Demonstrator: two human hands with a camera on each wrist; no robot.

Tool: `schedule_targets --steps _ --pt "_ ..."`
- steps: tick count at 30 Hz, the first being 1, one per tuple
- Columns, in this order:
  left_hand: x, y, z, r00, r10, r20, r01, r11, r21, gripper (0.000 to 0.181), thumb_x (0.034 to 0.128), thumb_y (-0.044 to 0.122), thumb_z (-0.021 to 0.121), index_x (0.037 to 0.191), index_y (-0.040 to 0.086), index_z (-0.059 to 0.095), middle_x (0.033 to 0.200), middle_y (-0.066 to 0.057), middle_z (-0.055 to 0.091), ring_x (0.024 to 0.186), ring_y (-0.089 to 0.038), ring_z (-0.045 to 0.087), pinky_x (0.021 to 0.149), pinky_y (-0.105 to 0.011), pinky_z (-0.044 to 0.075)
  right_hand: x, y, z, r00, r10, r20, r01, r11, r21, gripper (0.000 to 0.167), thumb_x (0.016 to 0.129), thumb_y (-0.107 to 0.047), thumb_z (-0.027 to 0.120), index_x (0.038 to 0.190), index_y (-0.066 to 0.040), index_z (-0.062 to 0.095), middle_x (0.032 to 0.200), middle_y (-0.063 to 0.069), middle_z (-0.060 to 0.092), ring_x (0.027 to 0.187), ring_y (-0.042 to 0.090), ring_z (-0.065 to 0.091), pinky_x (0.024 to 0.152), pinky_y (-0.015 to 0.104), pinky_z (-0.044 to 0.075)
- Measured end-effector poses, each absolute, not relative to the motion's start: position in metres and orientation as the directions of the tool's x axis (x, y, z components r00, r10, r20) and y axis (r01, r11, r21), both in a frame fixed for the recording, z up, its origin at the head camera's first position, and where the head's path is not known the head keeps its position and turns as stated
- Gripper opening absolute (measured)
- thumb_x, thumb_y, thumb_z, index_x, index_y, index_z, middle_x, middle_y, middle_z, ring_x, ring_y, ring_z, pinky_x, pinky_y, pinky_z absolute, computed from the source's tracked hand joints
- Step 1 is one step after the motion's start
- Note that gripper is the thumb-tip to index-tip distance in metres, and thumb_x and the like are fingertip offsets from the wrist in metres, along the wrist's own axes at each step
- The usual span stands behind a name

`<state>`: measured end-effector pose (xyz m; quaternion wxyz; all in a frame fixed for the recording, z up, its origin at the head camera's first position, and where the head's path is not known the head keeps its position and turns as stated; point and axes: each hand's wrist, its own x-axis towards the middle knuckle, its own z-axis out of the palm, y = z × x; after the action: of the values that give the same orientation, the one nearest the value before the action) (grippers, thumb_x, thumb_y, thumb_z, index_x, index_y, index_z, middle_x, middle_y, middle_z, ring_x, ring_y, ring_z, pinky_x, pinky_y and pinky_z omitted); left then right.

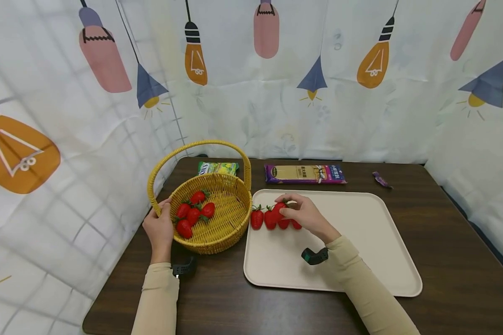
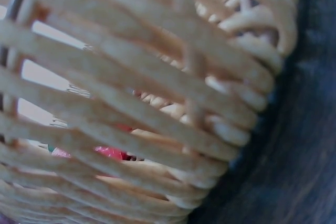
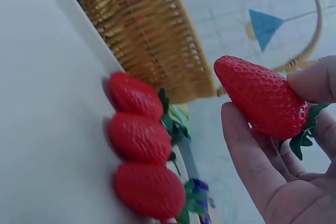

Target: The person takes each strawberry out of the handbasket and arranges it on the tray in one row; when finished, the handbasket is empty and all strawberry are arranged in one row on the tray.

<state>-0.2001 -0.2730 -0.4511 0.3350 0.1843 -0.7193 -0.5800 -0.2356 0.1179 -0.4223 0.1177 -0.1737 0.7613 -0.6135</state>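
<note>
In the head view my right hand (image 1: 303,215) pinches a strawberry (image 1: 279,210) between thumb and fingers, above the left end of the beige tray (image 1: 318,260). The right wrist view shows this strawberry (image 3: 262,98) lifted clear of the tray, its green leaves toward the palm. Below it, several strawberries (image 3: 139,137) lie in a row along the tray's edge. My left hand (image 1: 159,230) grips the left side of the yellow wicker basket (image 1: 224,244) near the foot of its handle. Inside the basket several strawberries (image 1: 193,216) are gathered on the left. Only basket weave (image 2: 131,77) fills most of the left wrist view.
Behind the basket lies a green snack packet (image 1: 218,168). A long purple-and-yellow packet (image 1: 305,174) lies behind the tray, and a small purple wrapped piece (image 1: 381,179) is at the back right. The dark wooden table (image 1: 251,311) is bordered by printed curtains (image 1: 243,111).
</note>
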Motion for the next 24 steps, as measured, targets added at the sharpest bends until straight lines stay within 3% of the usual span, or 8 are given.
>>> schedule_targets --steps 4,13,19,24 --pt "-0.200 -0.273 -0.451 -0.706 -0.654 0.271 0.128 0.258 0.958 0.031 0.0978 0.026 0.057 0.112 0.005 0.074 0.117 -0.013 0.070 0.100 -0.011 0.056 0.080 -0.025 0.036 -0.239 0.135 -0.421 -0.923 -0.381 0.059 -0.131 0.166 -0.977 0.027 0.095 -0.012 0.063 0.121 -0.008 0.064 0.123 0.012 0.061 0.100 0.029 0.064 0.089 0.045 0.052" --pt "-0.200 -0.273 -0.452 -0.706 -0.655 0.268 0.124 0.258 0.958 0.032 0.0980 0.027 0.056 0.112 0.005 0.074 0.116 -0.014 0.070 0.092 -0.012 0.052 0.076 -0.027 0.033 -0.251 0.173 -0.419 -0.953 -0.297 0.063 -0.112 0.150 -0.982 0.033 0.096 -0.013 0.062 0.126 -0.001 0.060 0.120 0.018 0.061 0.097 0.025 0.063 0.089 0.043 0.052" --pt "-0.201 -0.273 -0.453 -0.702 -0.656 0.277 0.127 0.267 0.955 0.032 0.0980 0.027 0.057 0.112 0.005 0.074 0.115 -0.014 0.070 0.095 -0.010 0.054 0.077 -0.026 0.034 -0.258 0.197 -0.424 -0.964 -0.267 0.012 -0.074 0.222 -0.972 0.037 0.095 -0.013 0.062 0.130 0.000 0.057 0.124 0.020 0.059 0.100 0.025 0.062 0.086 0.036 0.053" --pt "-0.201 -0.274 -0.452 -0.706 -0.654 0.272 0.124 0.264 0.956 0.032 0.0980 0.027 0.057 0.113 0.005 0.074 0.116 -0.012 0.070 0.101 -0.013 0.057 0.081 -0.025 0.036 -0.264 0.211 -0.430 -0.967 -0.254 -0.024 -0.046 0.264 -0.963 0.040 0.096 -0.014 0.062 0.132 0.002 0.055 0.125 0.022 0.057 0.100 0.025 0.061 0.089 0.041 0.052"
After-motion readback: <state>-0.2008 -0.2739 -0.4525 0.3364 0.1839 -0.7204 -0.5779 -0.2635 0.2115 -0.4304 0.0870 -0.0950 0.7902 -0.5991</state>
